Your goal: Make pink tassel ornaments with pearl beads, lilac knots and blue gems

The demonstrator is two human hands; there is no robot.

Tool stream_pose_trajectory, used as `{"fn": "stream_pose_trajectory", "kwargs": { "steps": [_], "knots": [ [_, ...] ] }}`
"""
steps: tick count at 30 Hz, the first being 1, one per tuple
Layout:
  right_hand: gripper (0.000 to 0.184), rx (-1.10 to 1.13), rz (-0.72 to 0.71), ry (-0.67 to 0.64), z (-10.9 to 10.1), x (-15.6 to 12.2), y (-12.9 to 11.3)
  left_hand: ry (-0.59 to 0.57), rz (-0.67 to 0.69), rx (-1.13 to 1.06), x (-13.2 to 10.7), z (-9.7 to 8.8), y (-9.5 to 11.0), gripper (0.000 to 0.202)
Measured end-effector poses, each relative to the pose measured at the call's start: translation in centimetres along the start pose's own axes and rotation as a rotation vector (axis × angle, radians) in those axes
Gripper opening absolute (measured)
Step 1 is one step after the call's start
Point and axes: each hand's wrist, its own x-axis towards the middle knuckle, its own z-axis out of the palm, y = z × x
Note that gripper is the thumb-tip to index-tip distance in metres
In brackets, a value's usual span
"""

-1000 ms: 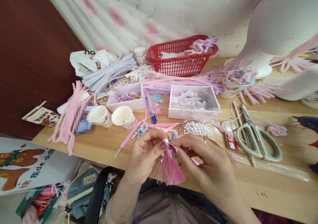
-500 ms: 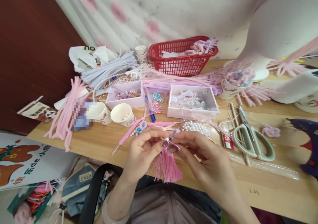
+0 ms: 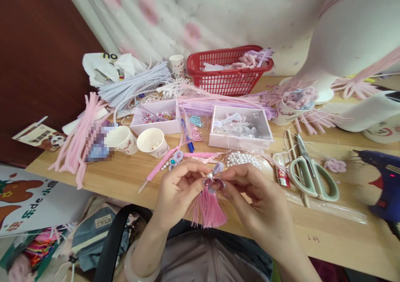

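Note:
My left hand (image 3: 178, 196) and my right hand (image 3: 261, 196) meet fingertip to fingertip above the table's front edge. Between the pinched fingers of the left is the top of a pink tassel (image 3: 210, 210), its threads hanging down. A small pale bead (image 3: 210, 175) shows at that top. My right thumb and forefinger pinch a fuzzy lavender pipe-cleaner piece (image 3: 218, 167) right beside it. How the two are joined is hidden by the fingers. Just beyond my left hand lies a lavender pipe-cleaner ornament (image 3: 176, 160) with a teal centre. White pearl beads (image 3: 242, 159) lie in front of the right.
Two paper cups (image 3: 153, 142) and a white box of beads (image 3: 156, 125) stand at left. A second white box (image 3: 240, 139) and a red basket (image 3: 229, 84) are behind. Green-handled scissors (image 3: 312, 173) and a glue gun (image 3: 387, 182) lie at right.
Both hands stay pinched together, with only slight finger movement. The lavender piece stands out more from between the fingertips. The whole view has shifted a little.

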Motion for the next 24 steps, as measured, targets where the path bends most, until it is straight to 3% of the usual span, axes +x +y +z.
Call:
{"fn": "stream_pose_trajectory", "kwargs": {
  "steps": [11, 18, 24],
  "knots": [
    [0.019, -0.037, -0.029, -0.015, -0.1, 0.0, -0.1, -0.001, 0.050, 0.145, 0.1, -0.3, 0.0, 0.010],
    [0.010, -0.057, 0.029, 0.012, 0.1, 0.3, 0.2, -0.024, 0.159, 0.397, 0.1, -0.5, 0.1, 0.014],
    [0.007, -0.039, 0.121, 0.007, 0.7, 0.3, 0.9, -0.022, 0.130, 0.520, 0.0, -1.3, -0.8, 0.017]
  ]
}}
